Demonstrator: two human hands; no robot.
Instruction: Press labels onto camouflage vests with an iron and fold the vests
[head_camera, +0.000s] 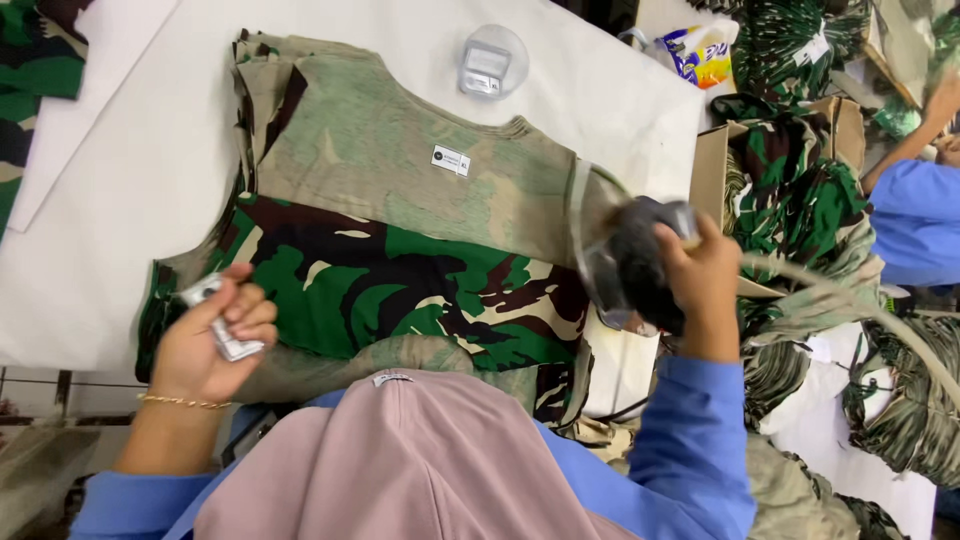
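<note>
A camouflage garment (400, 270) lies flat on the white table (120, 200). Its upper part shows the pale inner side with a small white label (451, 160). My left hand (205, 345), with a thin gold bracelet, rests at the garment's left edge and is closed around a small silver metal tool (238, 348). My right hand (705, 285) grips a dark steam iron (630, 265) with a clear sole, held tilted just above the garment's right edge. A pale hose (850, 295) runs from the iron to the right.
A clear plastic holder (490, 62) stands at the table's far edge. A cardboard box (712, 165) at the right holds more camouflage clothes (790, 190). Another person's blue sleeve (915, 215) is at the far right, and a colourful bag (700, 50) lies behind the box.
</note>
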